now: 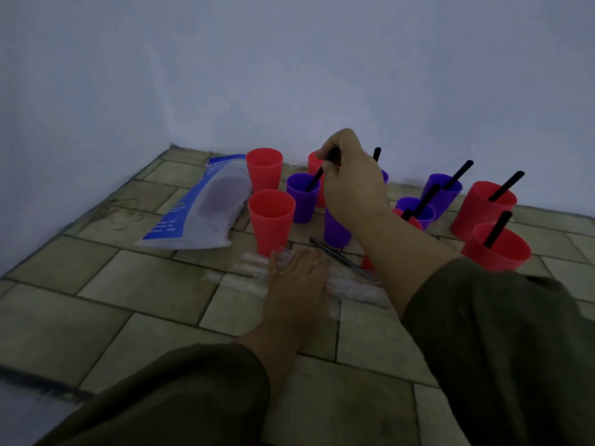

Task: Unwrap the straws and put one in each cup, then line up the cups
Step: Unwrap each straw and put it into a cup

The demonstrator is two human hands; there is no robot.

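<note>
The job was about half done. At the right of the frame, several cups already had straws. In the middle, the right hand (pixel 351 185) had its grip pinched on a black straw (pixel 315 180), whose tip was inside a purple cup (pixel 301 201). The red cup (pixel 272 220) left of it had none. The left hand (pixel 296 284) lay flat, grip apart, on clear wrappers (pixel 244 268) on the floor (pixel 145 284). The cups were not lined up.

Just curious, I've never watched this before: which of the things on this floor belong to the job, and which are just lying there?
Part of the job:
red cups
purple cups
black straw, gripped by the right hand
clear wrappers, under the left hand

Just lying about:
blue-and-white plastic bag
</note>
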